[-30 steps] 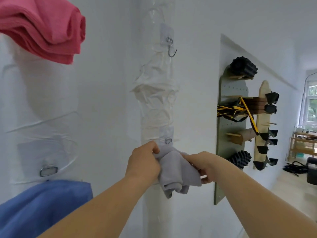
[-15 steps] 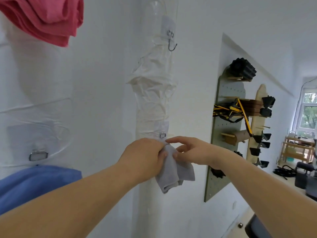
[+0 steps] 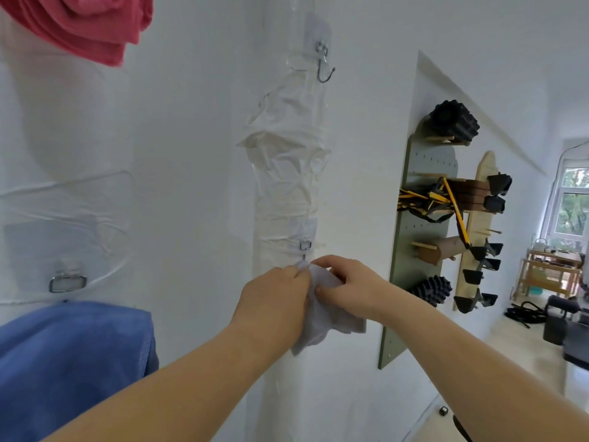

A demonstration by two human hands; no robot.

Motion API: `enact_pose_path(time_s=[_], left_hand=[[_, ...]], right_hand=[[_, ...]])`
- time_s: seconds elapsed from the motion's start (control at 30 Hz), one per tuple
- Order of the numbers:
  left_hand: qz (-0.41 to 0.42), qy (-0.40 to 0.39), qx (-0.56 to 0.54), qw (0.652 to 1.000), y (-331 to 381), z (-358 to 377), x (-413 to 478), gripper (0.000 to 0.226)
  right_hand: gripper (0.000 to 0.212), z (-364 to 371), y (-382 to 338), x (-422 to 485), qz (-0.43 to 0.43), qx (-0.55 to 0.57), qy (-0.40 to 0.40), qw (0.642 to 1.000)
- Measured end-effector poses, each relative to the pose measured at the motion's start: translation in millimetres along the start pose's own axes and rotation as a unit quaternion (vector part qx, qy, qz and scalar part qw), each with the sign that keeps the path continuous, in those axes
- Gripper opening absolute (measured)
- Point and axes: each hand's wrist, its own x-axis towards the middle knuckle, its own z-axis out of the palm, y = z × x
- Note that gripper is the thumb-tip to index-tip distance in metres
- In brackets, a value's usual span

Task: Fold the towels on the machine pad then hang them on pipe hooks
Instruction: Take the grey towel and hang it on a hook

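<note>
With left hand [image 3: 274, 303] and right hand [image 3: 349, 287] pinching the grey towel [image 3: 328, 323] just below the lower hook [image 3: 305, 245], seat its fold fully before releasing.

Pegboard [image 3: 424, 282]: green, on the wall.
Ridged roller [image 3: 454, 121]: black, at the pegboard's top.
Straps [image 3: 427, 199]: black-yellow, mid-pegboard.
Wooden board [image 3: 478, 237]: just right of the pegboard.
Floor coil [image 3: 522, 315]: possibly hose, beyond the pegboard.

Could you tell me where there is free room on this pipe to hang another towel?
The upper hook on the wrapped pipe is bare, plain wall to its left. Below, the left hand and right hand crowd the lower hook with the pale towel.
</note>
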Motion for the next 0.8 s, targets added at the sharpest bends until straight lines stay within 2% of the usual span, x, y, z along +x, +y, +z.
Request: enact_pose_path(time_s=[0.07,0.17,0.23,0.37,0.53,0.8], left_hand=[[-0.004,0.003,0.011,1.0,5.0,-3.1,2.1,0.048],[-0.008,0.003,-0.021,1.0,3.1,-13.2,3.1,0.033],[0.005,0.013,-0.039,0.999,-2.8,-15.8,1.9,0.031],[0.046,0.036,-0.054,0.997,-7.8,-8.9,1.1,0.034],[0.039,0.046,-0.041,0.997,-6.3,8.7,5.7,0.049],[0.043,0.021,-0.074,0.996,-1.2,1.8,-0.5,0.055]], right_hand=[[0.034,-5.0,-6.1,0.6,0.008,-0.025,-0.009,1.0],[0.034,-13.5,-15.8,1.7,-0.002,-0.157,-0.02,0.987],[0.033,-15.1,-21.9,1.9,-0.026,-0.195,-0.024,0.98],[0.025,-14.5,-16.5,4.6,-0.033,-0.139,-0.004,0.99],[0.014,-7.6,-4.7,8.4,-0.036,-0.076,0.023,0.996],[0.027,-1.8,-4.9,7.7,-0.014,-0.088,-0.008,0.996]])
